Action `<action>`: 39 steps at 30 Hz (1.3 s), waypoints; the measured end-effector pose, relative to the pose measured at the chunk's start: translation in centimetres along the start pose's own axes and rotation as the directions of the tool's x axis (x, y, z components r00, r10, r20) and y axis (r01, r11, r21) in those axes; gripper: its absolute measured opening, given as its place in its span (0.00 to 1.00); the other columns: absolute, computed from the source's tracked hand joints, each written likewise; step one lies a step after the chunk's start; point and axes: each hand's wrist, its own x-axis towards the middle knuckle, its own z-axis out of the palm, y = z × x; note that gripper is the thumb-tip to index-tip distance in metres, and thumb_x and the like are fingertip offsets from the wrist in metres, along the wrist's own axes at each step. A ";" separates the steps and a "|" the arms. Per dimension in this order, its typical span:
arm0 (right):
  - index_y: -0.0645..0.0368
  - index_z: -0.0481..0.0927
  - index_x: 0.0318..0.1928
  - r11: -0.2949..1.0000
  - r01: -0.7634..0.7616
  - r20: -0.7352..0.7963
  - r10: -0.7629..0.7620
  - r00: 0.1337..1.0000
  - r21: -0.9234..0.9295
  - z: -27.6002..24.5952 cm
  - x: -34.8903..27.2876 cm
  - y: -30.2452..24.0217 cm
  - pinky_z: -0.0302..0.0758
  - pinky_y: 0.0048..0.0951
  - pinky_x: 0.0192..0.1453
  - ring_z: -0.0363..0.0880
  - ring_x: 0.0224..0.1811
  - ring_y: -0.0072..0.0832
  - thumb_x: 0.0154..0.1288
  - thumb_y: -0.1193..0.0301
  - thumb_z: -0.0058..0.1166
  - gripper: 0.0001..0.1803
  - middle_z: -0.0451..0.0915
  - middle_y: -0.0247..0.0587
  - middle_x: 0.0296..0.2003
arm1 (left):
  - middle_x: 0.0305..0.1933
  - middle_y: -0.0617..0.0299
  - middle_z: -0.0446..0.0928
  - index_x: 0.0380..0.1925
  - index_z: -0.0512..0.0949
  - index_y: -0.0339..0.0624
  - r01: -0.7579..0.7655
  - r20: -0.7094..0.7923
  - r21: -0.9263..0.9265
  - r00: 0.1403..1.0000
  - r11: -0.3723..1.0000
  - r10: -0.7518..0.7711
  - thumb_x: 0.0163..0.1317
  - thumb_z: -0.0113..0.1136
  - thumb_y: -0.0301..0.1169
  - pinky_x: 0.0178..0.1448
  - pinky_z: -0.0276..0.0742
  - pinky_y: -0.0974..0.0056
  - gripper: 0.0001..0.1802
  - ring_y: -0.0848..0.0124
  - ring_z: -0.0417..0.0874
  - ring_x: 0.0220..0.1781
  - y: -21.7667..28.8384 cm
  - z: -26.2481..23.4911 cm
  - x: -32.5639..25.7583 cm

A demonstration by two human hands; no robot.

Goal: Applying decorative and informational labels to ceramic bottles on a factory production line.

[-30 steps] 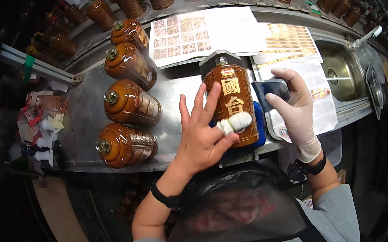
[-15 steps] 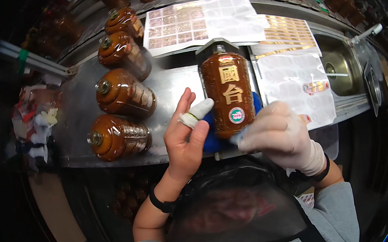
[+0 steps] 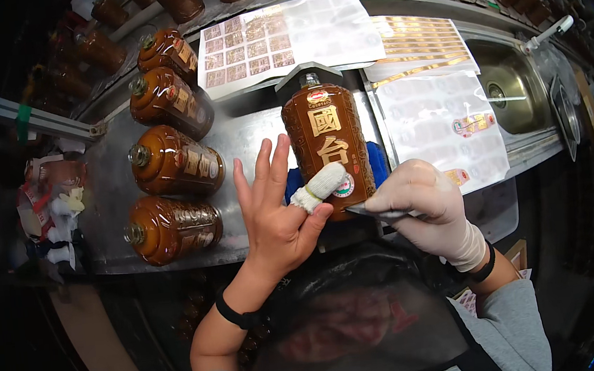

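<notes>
A brown glass bottle (image 3: pixel 343 127) with gold characters lies on its back in the middle, its neck pointing away from me. It bears a small round green-and-white label (image 3: pixel 343 187) near its base. My left hand (image 3: pixel 272 220) is at its left side, bare, fingers spread, a white cloth cover (image 3: pixel 322 186) on the index finger. That covered fingertip lies over the bottle beside the label and partly hides it. My right hand (image 3: pixel 424 205), in a white glove, pinches a thin, pointed grey tool (image 3: pixel 369 210), its tip at the bottle's lower end. Whether it is tweezers or a blade, I cannot tell.
Several similar bottles (image 3: pixel 171 158) lie in a column at left on the metal bench (image 3: pixel 110 210). Blue cloth (image 3: pixel 376 163) shows under the middle bottle. Sticker sheets (image 3: pixel 251 43) lie behind it; another sheet (image 3: pixel 423 123) is at right, before a sink (image 3: pixel 513 93).
My left hand has moved in over the bottle, its covered index finger now beside the round label. The right hand's tool tip has come to the bottle's lower end. The view has shifted slightly.
</notes>
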 end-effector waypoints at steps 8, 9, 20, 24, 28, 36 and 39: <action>0.62 0.81 0.50 0.826 -0.371 -0.368 0.532 0.763 0.425 1.1 2.4 4.1 0.77 0.18 0.41 0.79 0.37 0.14 0.66 0.77 0.62 0.13 0.83 0.33 0.37 | 0.78 0.31 0.57 0.45 0.87 0.30 0.055 -0.089 -0.240 0.993 0.969 -0.078 0.70 0.60 0.45 0.78 0.33 0.29 0.24 0.42 0.63 0.77 -0.2 0.4 -0.6; 0.62 0.81 0.50 0.796 -0.380 -0.340 0.561 0.755 0.471 0.9 2.2 3.9 0.77 0.19 0.43 0.79 0.38 0.15 0.65 0.77 0.62 0.13 0.83 0.33 0.37 | 0.79 0.34 0.56 0.51 0.85 0.32 0.073 -0.070 -0.221 0.993 0.973 -0.090 0.72 0.56 0.47 0.80 0.35 0.34 0.27 0.44 0.62 0.79 -0.2 0.3 -0.8; 0.62 0.80 0.56 0.893 -0.361 -0.327 0.437 0.838 0.269 0.2 -0.8 3.8 0.76 0.23 0.54 0.79 0.48 0.20 0.63 0.79 0.65 0.20 0.82 0.37 0.48 | 0.80 0.34 0.54 0.43 0.90 0.45 0.010 0.025 -0.160 1.000 0.987 -0.006 0.67 0.63 0.46 0.76 0.27 0.26 0.18 0.37 0.51 0.81 1.5 0.7 1.3; 0.64 0.79 0.58 0.593 -0.479 -0.116 0.698 0.707 0.648 -1.8 -0.6 5.7 0.74 0.22 0.57 0.78 0.49 0.18 0.66 0.79 0.60 0.20 0.82 0.34 0.48 | 0.80 0.40 0.56 0.39 0.90 0.44 -0.018 0.138 0.014 0.990 1.000 0.016 0.63 0.66 0.45 0.76 0.23 0.26 0.17 0.35 0.50 0.81 3.4 -1.3 2.2; 0.62 0.85 0.41 0.539 -0.601 -0.126 0.797 0.591 0.590 -6.7 0.1 8.0 0.69 0.17 0.40 0.74 0.32 0.14 0.68 0.69 0.59 0.09 0.81 0.28 0.31 | 0.78 0.38 0.61 0.44 0.90 0.45 0.003 0.180 -0.247 0.983 0.969 0.043 0.65 0.64 0.46 0.78 0.25 0.29 0.19 0.37 0.52 0.81 2.4 -1.9 1.2; 0.52 0.89 0.42 0.691 -0.575 -0.416 0.410 0.811 -0.439 -12.2 1.2 17.9 0.79 0.33 0.42 0.84 0.34 0.34 0.62 0.67 0.60 0.10 0.85 0.40 0.33 | 0.75 0.34 0.65 0.55 0.84 0.35 0.336 -0.015 -0.511 0.917 0.791 -0.399 0.70 0.57 0.46 0.82 0.41 0.41 0.26 0.46 0.62 0.79 -0.3 -1.0 -1.4; 0.48 0.88 0.45 0.680 -0.476 -0.158 0.476 0.865 -0.558 -9.2 4.3 17.2 0.79 0.39 0.50 0.84 0.43 0.40 0.63 0.66 0.59 0.11 0.85 0.40 0.40 | 0.74 0.34 0.66 0.56 0.83 0.33 0.349 -0.014 -0.532 0.907 0.771 -0.420 0.69 0.58 0.44 0.82 0.42 0.42 0.26 0.47 0.64 0.79 -0.3 -0.8 -1.6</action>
